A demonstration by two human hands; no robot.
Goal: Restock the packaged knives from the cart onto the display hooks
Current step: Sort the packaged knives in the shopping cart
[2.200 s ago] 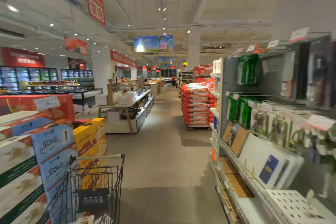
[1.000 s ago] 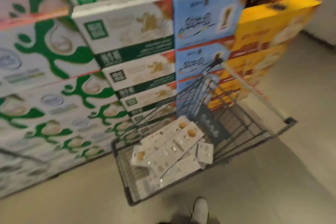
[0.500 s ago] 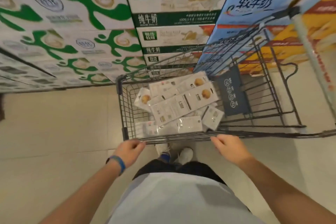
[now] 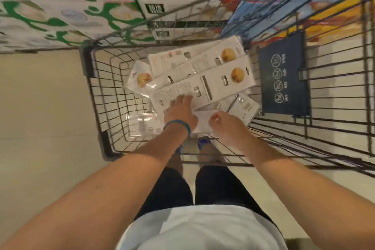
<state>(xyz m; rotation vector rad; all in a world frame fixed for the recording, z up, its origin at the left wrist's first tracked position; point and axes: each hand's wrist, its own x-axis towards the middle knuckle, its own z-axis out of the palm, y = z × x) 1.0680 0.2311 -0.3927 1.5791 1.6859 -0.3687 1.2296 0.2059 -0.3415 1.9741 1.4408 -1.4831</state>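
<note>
Both hands have left the cart's (image 4: 95, 95) near rim and reached down into its basket, where the packaged knives (image 4: 221, 63) lie in a loose heap. The left hand (image 4: 179, 111), with a blue wristband (image 4: 179, 125), rests with fingers (image 4: 182, 100) stretched flat on the top long packet (image 4: 205, 89). The right hand (image 4: 224, 125) curls at the edge of a lower packet (image 4: 202, 122); I cannot tell whether it grips. Milk cartons (image 4: 60, 6) stand just beyond.

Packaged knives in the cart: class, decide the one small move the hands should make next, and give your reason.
Probably curl the left hand round the long white package under it and lift it out. That hand lies flat on this package, which sits topmost in the cart; the right hand touches a lower package, its grip unclear.
</note>
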